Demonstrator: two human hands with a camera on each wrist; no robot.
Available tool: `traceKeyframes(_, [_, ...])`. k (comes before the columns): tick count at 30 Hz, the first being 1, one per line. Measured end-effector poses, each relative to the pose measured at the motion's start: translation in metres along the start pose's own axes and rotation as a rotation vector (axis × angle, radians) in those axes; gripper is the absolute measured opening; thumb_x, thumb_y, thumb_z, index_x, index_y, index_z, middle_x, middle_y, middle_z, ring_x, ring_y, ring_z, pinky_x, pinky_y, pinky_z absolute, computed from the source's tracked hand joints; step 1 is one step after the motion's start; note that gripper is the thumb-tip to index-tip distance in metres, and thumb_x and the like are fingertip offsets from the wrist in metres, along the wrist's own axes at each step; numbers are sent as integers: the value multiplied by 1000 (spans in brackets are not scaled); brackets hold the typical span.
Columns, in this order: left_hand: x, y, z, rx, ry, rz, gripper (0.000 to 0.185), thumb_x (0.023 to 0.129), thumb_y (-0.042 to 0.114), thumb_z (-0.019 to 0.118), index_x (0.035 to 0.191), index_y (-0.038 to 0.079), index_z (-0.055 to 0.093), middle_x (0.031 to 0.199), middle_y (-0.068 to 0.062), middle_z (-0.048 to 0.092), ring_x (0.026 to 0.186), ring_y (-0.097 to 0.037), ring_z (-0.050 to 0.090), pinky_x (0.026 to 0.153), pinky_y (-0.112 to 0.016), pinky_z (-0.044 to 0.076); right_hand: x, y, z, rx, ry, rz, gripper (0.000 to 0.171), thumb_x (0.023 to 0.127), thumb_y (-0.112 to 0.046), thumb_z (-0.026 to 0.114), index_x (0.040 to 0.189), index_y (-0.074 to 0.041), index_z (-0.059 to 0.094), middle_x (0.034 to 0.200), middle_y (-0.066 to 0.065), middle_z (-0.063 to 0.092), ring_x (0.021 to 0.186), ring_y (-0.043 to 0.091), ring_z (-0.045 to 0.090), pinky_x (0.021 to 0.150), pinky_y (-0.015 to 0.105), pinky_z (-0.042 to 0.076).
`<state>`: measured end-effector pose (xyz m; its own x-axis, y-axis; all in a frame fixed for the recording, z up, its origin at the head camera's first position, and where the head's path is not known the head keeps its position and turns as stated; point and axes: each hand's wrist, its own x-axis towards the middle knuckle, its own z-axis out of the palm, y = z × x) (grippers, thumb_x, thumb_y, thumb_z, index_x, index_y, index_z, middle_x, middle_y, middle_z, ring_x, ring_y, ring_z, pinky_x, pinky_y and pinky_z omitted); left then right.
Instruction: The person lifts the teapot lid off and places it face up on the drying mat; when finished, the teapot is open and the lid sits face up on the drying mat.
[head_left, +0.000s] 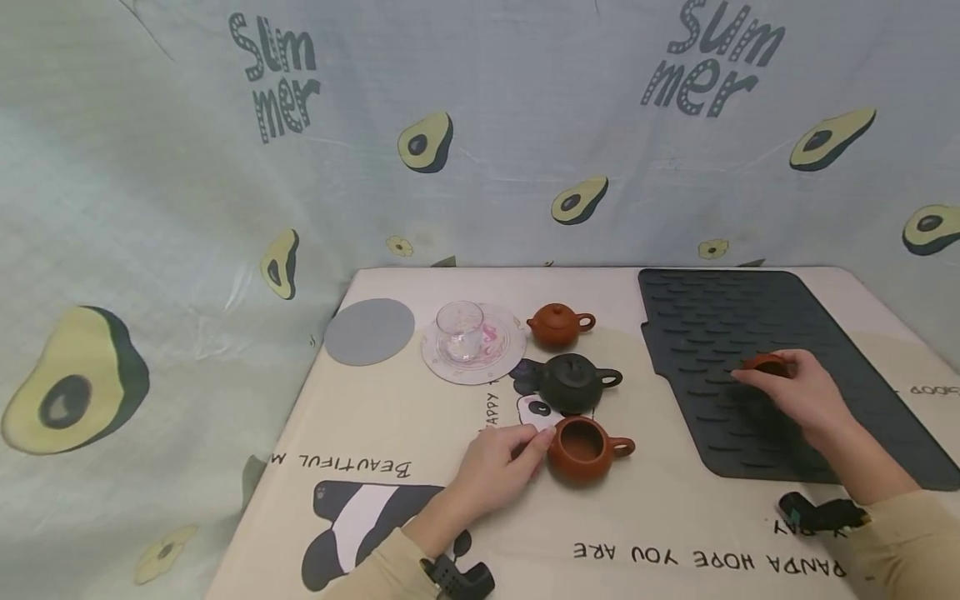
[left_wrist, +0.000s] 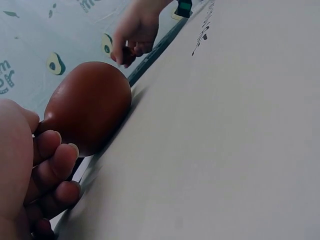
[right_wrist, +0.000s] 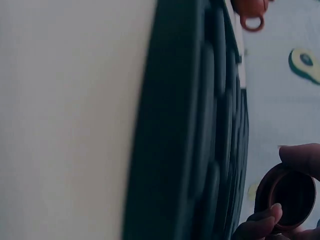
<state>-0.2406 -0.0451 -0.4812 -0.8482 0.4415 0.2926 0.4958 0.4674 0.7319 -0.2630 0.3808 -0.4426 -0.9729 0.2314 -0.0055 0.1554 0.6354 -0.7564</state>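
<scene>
A reddish-brown clay teapot point(head_left: 583, 460) stands uncovered at the front middle of the table, its dark round mouth facing up and its handle to the right. My left hand point(head_left: 498, 467) pinches its spout between thumb and fingers, as the left wrist view also shows on the teapot point(left_wrist: 90, 107). Over the dark ridged mat point(head_left: 720, 417), my right hand point(head_left: 806, 396) holds a small reddish-brown teapot lid point(head_left: 767, 364). Thumb and fingers grip this lid point(right_wrist: 290, 197) by its edge in the right wrist view, with its hollow underside showing.
Behind the uncovered teapot stand a black teapot point(head_left: 572, 383) and a smaller reddish-brown teapot point(head_left: 557, 325), both lidded. Left of them, a clear glass cup point(head_left: 461, 332) sits on a pink-patterned plate point(head_left: 438, 371). A grey round mat point(head_left: 369, 332) lies at the far left.
</scene>
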Motion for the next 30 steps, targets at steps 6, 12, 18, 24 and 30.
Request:
traceKeyframes(6, [1, 0, 1, -7, -5, 8, 46, 107, 43, 50, 65, 25, 56, 56, 18, 44, 57, -3, 45, 53, -22, 31, 15, 18, -22, -92, 58, -8, 85, 98, -40, 68, 143, 18, 26, 132, 42, 38, 113, 57, 43, 81, 62, 41])
traceKeyframes(12, [-1, 0, 1, -15, -3, -1, 46, 107, 42, 52, 65, 25, 56, 57, 18, 44, 57, -2, 45, 54, -21, 31, 29, 31, -43, -171, 121, 73, 82, 98, -35, 66, 143, 21, 26, 130, 45, 37, 112, 60, 43, 83, 66, 41])
traceKeyframes(18, [0, 1, 0, -12, 10, -8, 46, 107, 41, 52, 64, 24, 55, 56, 19, 43, 57, -3, 45, 54, -21, 31, 48, 41, -58, -182, 225, 212, 81, 98, -27, 63, 143, 25, 20, 132, 49, 32, 111, 61, 42, 86, 67, 42])
traceKeyframes(24, [-1, 1, -1, -16, 16, -20, 47, 107, 43, 51, 64, 24, 54, 56, 19, 43, 57, -3, 45, 54, -21, 31, 59, 44, -67, -163, 288, 325, 79, 98, -23, 63, 146, 22, 19, 142, 48, 27, 120, 62, 38, 90, 66, 42])
traceKeyframes(30, [-2, 1, 0, -28, 1, -34, 48, 107, 45, 50, 64, 24, 55, 56, 18, 45, 57, -2, 45, 55, -21, 33, 62, 51, -70, -146, 287, 373, 79, 100, -21, 60, 149, 20, 15, 149, 47, 21, 133, 62, 31, 104, 66, 35])
